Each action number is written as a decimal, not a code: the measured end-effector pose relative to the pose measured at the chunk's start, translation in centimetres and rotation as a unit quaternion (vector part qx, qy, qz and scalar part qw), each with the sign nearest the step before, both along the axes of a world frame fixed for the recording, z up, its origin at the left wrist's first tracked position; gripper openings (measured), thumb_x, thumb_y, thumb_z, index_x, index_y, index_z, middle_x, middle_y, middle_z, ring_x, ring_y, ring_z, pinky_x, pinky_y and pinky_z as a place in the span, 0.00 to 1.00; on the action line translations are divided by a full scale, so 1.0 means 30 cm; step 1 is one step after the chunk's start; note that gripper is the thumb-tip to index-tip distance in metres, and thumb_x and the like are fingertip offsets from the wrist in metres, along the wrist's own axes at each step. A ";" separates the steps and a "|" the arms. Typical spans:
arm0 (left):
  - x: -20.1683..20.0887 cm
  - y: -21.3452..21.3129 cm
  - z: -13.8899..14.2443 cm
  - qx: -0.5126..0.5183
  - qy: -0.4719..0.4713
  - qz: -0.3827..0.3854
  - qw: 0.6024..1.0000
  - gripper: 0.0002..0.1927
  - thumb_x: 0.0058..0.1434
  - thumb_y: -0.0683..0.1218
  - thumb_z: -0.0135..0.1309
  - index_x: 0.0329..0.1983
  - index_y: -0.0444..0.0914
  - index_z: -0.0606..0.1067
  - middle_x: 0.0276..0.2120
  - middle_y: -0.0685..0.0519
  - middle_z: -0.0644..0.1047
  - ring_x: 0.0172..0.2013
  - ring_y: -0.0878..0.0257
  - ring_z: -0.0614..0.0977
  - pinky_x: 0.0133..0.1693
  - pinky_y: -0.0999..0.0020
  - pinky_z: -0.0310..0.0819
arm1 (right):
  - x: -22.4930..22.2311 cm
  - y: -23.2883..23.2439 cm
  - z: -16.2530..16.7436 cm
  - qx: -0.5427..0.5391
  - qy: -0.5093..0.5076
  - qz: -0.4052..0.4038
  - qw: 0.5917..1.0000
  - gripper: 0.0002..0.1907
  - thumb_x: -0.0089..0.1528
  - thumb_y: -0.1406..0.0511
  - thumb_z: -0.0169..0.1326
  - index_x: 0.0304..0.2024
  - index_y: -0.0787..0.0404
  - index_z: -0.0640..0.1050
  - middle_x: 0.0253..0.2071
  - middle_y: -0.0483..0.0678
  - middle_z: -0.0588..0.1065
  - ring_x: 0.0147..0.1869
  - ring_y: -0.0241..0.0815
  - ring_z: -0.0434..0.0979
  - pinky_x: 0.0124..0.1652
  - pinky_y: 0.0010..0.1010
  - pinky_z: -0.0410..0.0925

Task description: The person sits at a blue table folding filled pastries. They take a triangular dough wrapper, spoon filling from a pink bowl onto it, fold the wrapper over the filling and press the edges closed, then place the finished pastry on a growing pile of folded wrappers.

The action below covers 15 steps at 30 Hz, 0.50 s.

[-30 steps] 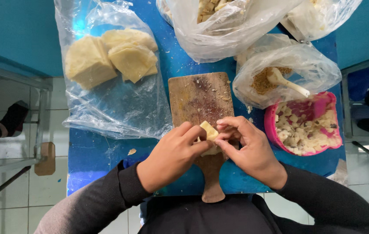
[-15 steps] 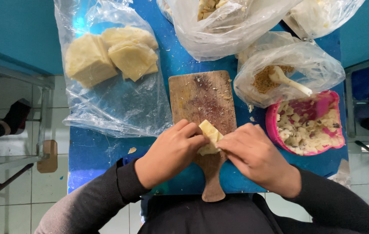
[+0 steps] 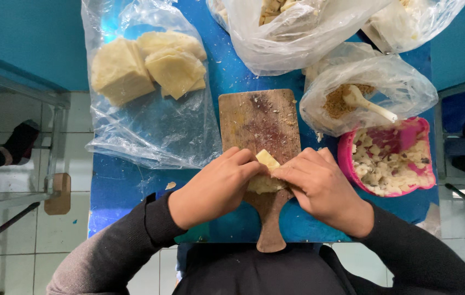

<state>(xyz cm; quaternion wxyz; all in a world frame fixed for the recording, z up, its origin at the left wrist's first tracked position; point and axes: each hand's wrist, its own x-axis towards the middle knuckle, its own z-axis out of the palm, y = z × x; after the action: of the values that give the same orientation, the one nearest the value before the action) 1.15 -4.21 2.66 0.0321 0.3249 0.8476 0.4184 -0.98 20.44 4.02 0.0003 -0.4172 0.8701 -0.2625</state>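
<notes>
**Pale Dough on Bright Blue**

The wooden board (image 3: 259,123) is warm brown, stained darker red-brown at its middle and speckled with pale crumbs. Under it the table (image 3: 128,186) is vivid blue. At the board's near end, the dough piece (image 3: 265,170) is creamy yellow. Left of the board, the dough sheets (image 3: 145,68) are the same pale yellow under clear, glinting plastic. Right of the board, the bowl (image 3: 347,158) is hot pink, its filling off-white, and the bagged crumbs (image 3: 337,104) are sandy brown. Below the board, the sleeves (image 3: 117,251) are charcoal grey.

From my remote seat I see only clear plastic bags as packaging: one flat at ten o'clock (image 3: 150,125) (pale dough squares atop), others bunched at one o'clock (image 3: 298,38).
</notes>
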 end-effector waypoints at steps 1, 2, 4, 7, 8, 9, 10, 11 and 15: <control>0.001 0.002 0.001 0.000 0.001 0.002 1.000 0.21 0.52 0.33 0.52 0.50 0.38 0.77 0.39 0.47 0.74 0.42 0.48 0.75 0.46 0.57 0.71 | 0.000 0.001 0.001 0.002 0.009 0.004 1.000 0.15 0.52 0.69 0.61 0.43 0.57 0.82 0.39 0.41 0.79 0.44 0.43 0.75 0.42 0.37 0.60; 0.002 0.003 0.001 0.003 0.000 0.003 1.000 0.20 0.52 0.33 0.52 0.49 0.38 0.77 0.39 0.48 0.74 0.42 0.48 0.75 0.46 0.58 0.71 | 0.001 0.001 0.001 0.003 0.017 0.007 1.000 0.14 0.53 0.68 0.62 0.43 0.58 0.81 0.39 0.41 0.79 0.44 0.43 0.75 0.42 0.37 0.60; 0.000 0.004 0.001 0.006 0.001 0.003 1.000 0.19 0.53 0.33 0.53 0.49 0.38 0.77 0.39 0.48 0.74 0.42 0.48 0.75 0.45 0.58 0.71 | 0.002 -0.001 0.000 0.002 0.028 0.008 1.000 0.13 0.54 0.67 0.63 0.42 0.58 0.81 0.39 0.41 0.79 0.43 0.43 0.75 0.42 0.37 0.59; -0.002 0.010 -0.002 0.008 -0.001 0.013 1.000 0.15 0.57 0.36 0.55 0.48 0.38 0.78 0.38 0.48 0.74 0.40 0.49 0.75 0.44 0.58 0.71 | 0.002 -0.009 -0.005 -0.008 0.020 -0.006 1.000 0.12 0.54 0.66 0.63 0.42 0.57 0.81 0.38 0.41 0.79 0.42 0.42 0.75 0.42 0.37 0.59; -0.002 0.010 -0.003 0.008 0.002 0.014 1.000 0.14 0.58 0.37 0.56 0.47 0.38 0.78 0.38 0.49 0.75 0.40 0.49 0.76 0.44 0.58 0.71 | 0.002 -0.012 -0.007 -0.014 0.009 -0.015 1.000 0.12 0.54 0.67 0.63 0.41 0.56 0.82 0.37 0.40 0.79 0.42 0.41 0.75 0.42 0.36 0.59; -0.002 0.011 -0.005 0.009 0.005 0.016 1.000 0.12 0.58 0.38 0.56 0.46 0.38 0.78 0.37 0.49 0.75 0.40 0.49 0.76 0.43 0.58 0.71 | 0.002 -0.014 -0.008 -0.020 -0.002 -0.024 1.000 0.12 0.55 0.67 0.63 0.41 0.56 0.82 0.36 0.40 0.79 0.41 0.41 0.75 0.42 0.36 0.59; -0.003 0.011 -0.006 0.009 0.009 0.017 1.000 0.11 0.59 0.39 0.57 0.46 0.38 0.78 0.37 0.49 0.75 0.40 0.49 0.76 0.43 0.58 0.71 | 0.001 -0.015 -0.008 -0.020 -0.011 -0.030 0.999 0.12 0.55 0.67 0.63 0.41 0.56 0.82 0.36 0.40 0.79 0.41 0.41 0.75 0.41 0.36 0.59; -0.003 0.013 -0.008 0.007 0.011 0.017 1.000 0.11 0.58 0.39 0.57 0.45 0.38 0.78 0.37 0.49 0.75 0.40 0.49 0.76 0.43 0.58 0.71 | 0.000 -0.016 -0.008 -0.020 -0.019 -0.038 0.999 0.11 0.55 0.67 0.63 0.41 0.56 0.82 0.35 0.40 0.79 0.41 0.40 0.75 0.41 0.35 0.59; -0.003 0.018 -0.018 0.003 0.023 0.023 0.999 0.11 0.58 0.39 0.57 0.45 0.38 0.78 0.36 0.49 0.75 0.40 0.49 0.76 0.43 0.57 0.72 | -0.008 -0.012 0.000 -0.011 0.001 -0.014 1.000 0.13 0.55 0.68 0.63 0.43 0.56 0.82 0.37 0.39 0.79 0.42 0.40 0.75 0.42 0.36 0.59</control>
<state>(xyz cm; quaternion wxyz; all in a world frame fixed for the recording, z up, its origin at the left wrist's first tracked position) 1.07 -3.67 2.12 0.0022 0.3154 0.8541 0.4136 -1.22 20.08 4.02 -0.0090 -0.4048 0.8730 -0.2720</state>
